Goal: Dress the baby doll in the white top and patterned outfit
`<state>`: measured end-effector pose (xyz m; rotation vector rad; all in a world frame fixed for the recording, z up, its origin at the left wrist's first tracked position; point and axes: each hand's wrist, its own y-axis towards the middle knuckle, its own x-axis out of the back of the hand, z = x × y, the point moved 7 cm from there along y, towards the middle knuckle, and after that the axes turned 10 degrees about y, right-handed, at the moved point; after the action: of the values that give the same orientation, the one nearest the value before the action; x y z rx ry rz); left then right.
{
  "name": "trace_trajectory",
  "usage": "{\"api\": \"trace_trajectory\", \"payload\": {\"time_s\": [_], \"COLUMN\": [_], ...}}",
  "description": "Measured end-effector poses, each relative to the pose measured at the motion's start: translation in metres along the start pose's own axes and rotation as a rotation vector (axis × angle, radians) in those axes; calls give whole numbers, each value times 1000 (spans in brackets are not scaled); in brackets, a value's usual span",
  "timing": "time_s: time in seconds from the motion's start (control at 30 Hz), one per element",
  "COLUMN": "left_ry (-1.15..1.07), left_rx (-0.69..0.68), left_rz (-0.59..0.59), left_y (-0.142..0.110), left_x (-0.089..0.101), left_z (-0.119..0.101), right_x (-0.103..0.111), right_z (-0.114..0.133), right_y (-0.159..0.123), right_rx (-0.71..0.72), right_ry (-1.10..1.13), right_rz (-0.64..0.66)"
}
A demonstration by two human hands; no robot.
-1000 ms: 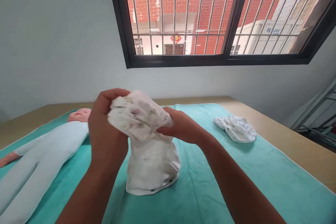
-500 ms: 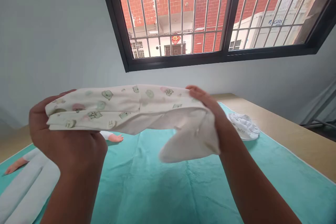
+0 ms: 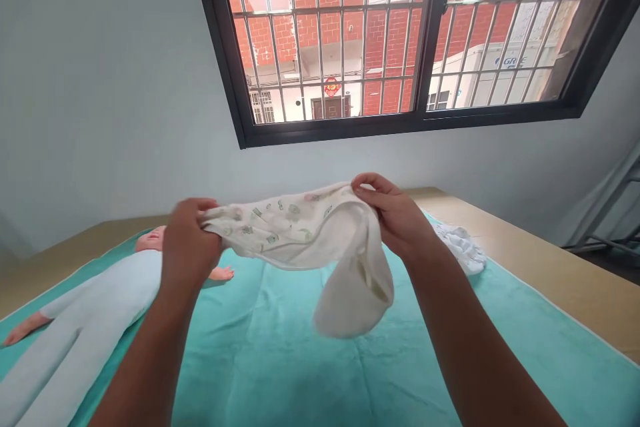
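Both of my hands hold a small white baby garment [image 3: 305,233] with a pale animal print in the air above the teal towel [image 3: 280,360]. My left hand [image 3: 189,247] is closed on its left end. My right hand [image 3: 395,213] pinches its right end, and a loose part of the cloth hangs down below that hand. A baby doll [image 3: 75,327] in a light blue suit lies on its back on the towel at the left, its head near my left hand.
A second crumpled white garment [image 3: 463,247] lies on the towel at the right, behind my right forearm. The towel covers a wooden table [image 3: 550,267]. A grey wall with a barred window [image 3: 400,47] stands behind. A metal frame [image 3: 610,227] is at the far right.
The bunched garment came off the towel and was stretched out between my hands. Since half a second ago both hands moved away from me and lower, and the hanging part swung down.
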<state>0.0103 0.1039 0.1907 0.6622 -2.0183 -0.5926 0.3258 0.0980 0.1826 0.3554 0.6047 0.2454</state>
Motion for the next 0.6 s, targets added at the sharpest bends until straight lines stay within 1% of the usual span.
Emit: {"api": "trace_trajectory", "payload": {"time_s": [0.07, 0.13, 0.17, 0.2, 0.23, 0.27, 0.33, 0.4, 0.47, 0.53, 0.6], "left_ry": [73, 46, 4, -52, -113, -169, -224, -250, -310, -390, -439], "left_rx": [-187, -425, -507, -541, -548, -542, -499, -379, -189, -14, 93], "left_rz": [255, 519, 631, 722, 793, 820, 798, 701, 565, 428, 332], "left_y": [-4, -27, -42, -56, -69, -78, -85, -79, -65, -53, -49], "left_x": [-24, -41, -45, -47, -47, -45, -43, -41, -36, -26, -14], "left_z": [-11, -37, -51, -65, -78, -90, -104, -103, -90, -74, -64], "right_x": [-3, -9, -12, -17, -22, -28, -41, -54, -66, -75, -84], "right_z": [-5, -11, -14, -17, -20, -23, -30, -35, -37, -36, -34], "right_y": [0, -3, -4, -6, -8, -10, -15, -19, -22, -25, -29], "right_rx": [-25, -51, -64, -77, -91, -105, -141, -158, -140, -80, -10], "right_ry": [2, -18, -33, -50, -65, -76, -109, -184, -323, -510, -689], "right_rz": [13, 39, 60, 84, 113, 147, 224, 299, 348, 363, 350]}}
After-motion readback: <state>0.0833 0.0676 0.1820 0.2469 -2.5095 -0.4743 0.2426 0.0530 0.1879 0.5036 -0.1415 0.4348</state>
